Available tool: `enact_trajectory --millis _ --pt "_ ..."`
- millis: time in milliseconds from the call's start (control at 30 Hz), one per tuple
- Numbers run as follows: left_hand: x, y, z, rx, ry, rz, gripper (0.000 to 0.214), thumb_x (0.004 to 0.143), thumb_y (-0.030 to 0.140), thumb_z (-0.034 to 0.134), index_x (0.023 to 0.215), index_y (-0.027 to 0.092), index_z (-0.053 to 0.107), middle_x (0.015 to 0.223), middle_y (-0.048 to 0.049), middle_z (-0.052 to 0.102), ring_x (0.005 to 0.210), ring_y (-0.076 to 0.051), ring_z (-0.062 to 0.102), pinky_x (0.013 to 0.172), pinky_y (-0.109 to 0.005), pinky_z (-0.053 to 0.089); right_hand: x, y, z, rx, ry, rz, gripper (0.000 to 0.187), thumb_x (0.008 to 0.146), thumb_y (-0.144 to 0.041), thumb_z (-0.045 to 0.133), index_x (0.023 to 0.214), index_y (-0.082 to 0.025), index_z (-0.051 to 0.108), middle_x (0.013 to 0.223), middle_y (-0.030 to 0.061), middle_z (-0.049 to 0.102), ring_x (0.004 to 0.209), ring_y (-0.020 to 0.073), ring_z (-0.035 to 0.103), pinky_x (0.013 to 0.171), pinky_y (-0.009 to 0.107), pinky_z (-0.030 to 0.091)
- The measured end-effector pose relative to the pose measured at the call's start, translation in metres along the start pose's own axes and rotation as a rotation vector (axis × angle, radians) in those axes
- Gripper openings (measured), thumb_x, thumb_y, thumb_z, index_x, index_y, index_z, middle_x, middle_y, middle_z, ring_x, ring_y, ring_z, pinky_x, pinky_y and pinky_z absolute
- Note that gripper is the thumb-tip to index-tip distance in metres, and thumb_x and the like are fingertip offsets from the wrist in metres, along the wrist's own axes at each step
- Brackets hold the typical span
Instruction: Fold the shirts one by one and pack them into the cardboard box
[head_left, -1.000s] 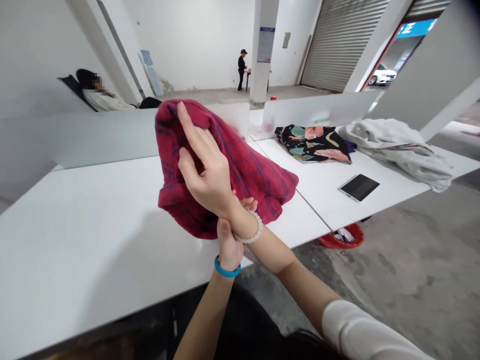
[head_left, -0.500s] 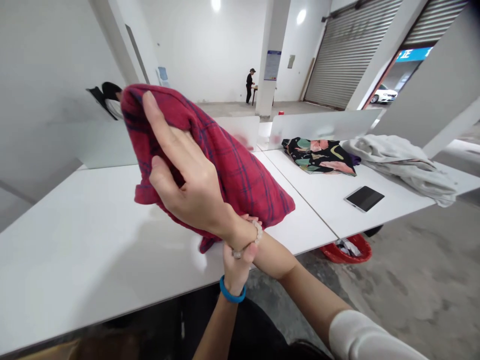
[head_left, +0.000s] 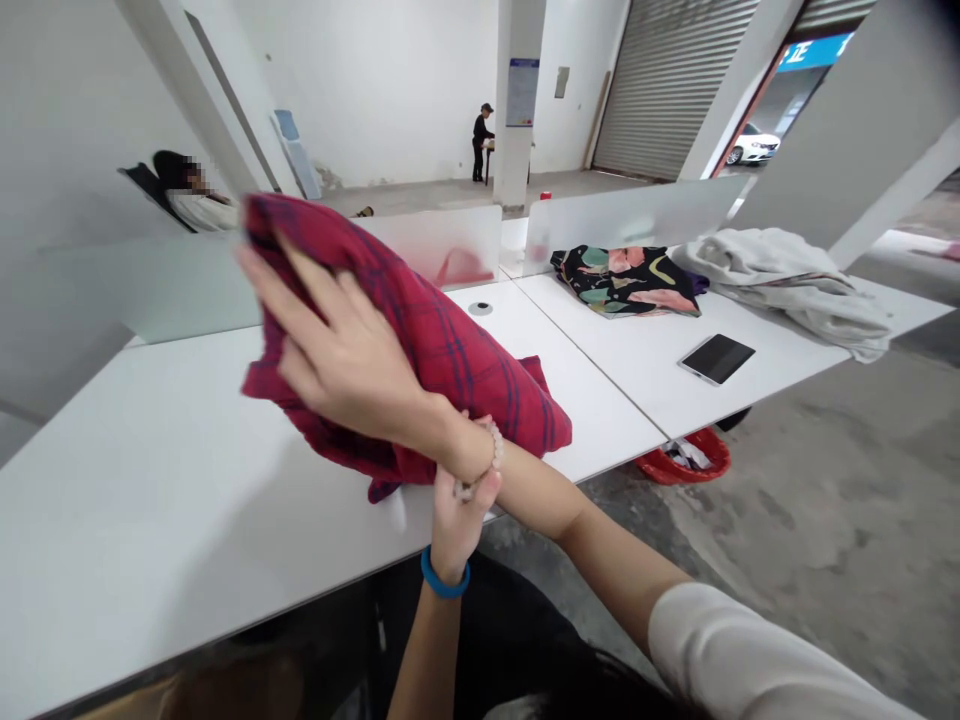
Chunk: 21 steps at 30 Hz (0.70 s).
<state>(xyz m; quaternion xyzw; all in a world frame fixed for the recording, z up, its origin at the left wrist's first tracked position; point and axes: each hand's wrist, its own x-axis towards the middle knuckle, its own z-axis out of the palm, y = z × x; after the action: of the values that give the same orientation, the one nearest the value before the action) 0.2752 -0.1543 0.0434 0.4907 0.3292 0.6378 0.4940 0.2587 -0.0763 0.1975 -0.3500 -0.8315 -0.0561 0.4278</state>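
Head view, clock centred on the frame: right hand [head_left: 345, 360] open, fingers spread flat over one bunched red plaid flannel garment [head_left: 465, 370] at 9 o'clock, above one white desk [head_left: 150, 480], no clear grip, apparently pressing rather than pinching. Left hand [head_left: 454, 525] curled round the right wrist beside one bead bracelet [head_left: 480, 465], seemingly for steadying, with one blue wristband [head_left: 444, 580] on its own wrist. At 2 o'clock, one floral-print garment [head_left: 626, 282] and one crumpled grey garment [head_left: 787, 290]; at 3 o'clock, one tablet [head_left: 716, 358]; at 4 o'clock, one red basket [head_left: 684, 462] on the floor.
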Motion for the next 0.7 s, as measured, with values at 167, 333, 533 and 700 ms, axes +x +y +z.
enact_trajectory --millis 167,333,533,700 --pt "-0.009 -0.013 -0.01 0.288 -0.051 -0.139 0.064 0.085 0.039 0.056 0.141 0.024 0.027 0.141 -0.0117 0.045 0.129 -0.022 0.044 0.1 -0.035 0.044 -0.043 0.081 0.054 -0.081 -0.523 0.245 0.057 0.092 -0.042 0.047 0.14 -0.013 0.04 0.152 0.0179 0.02 0.137 0.0362 0.025 0.106 0.053 0.029" --pt "-0.031 -0.007 -0.025 0.699 0.066 -0.093 0.04 0.087 0.041 0.049 0.121 0.02 0.049 0.111 -0.0105 0.063 0.103 -0.02 0.061 0.085 -0.033 0.049 -0.076 0.128 0.071 -0.003 -0.931 0.256 0.043 0.087 -0.046 0.056 0.119 -0.016 0.059 0.115 0.0135 0.064 0.108 0.0297 0.058 0.096 0.045 0.039" --pt "-0.034 0.008 -0.076 0.89 0.313 -0.34 0.042 0.082 0.06 0.041 0.086 0.021 0.056 0.079 -0.007 0.068 0.076 -0.024 0.064 0.071 -0.036 0.049 -0.063 0.128 0.043 0.078 -0.546 0.291 0.036 0.096 -0.044 0.04 0.111 -0.018 0.059 0.101 0.0109 0.067 0.092 0.0221 0.063 0.081 0.031 0.042" --pt "-0.003 0.016 -0.086 0.87 0.186 -0.42 0.057 0.08 0.068 0.031 0.055 0.021 0.053 0.06 -0.0075 0.065 0.062 -0.023 0.061 0.064 -0.035 0.047 -0.05 0.108 0.009 0.384 -0.224 0.317 0.042 0.097 -0.048 0.03 0.098 -0.018 0.059 0.091 0.0051 0.066 0.085 0.018 0.062 0.076 0.028 0.044"
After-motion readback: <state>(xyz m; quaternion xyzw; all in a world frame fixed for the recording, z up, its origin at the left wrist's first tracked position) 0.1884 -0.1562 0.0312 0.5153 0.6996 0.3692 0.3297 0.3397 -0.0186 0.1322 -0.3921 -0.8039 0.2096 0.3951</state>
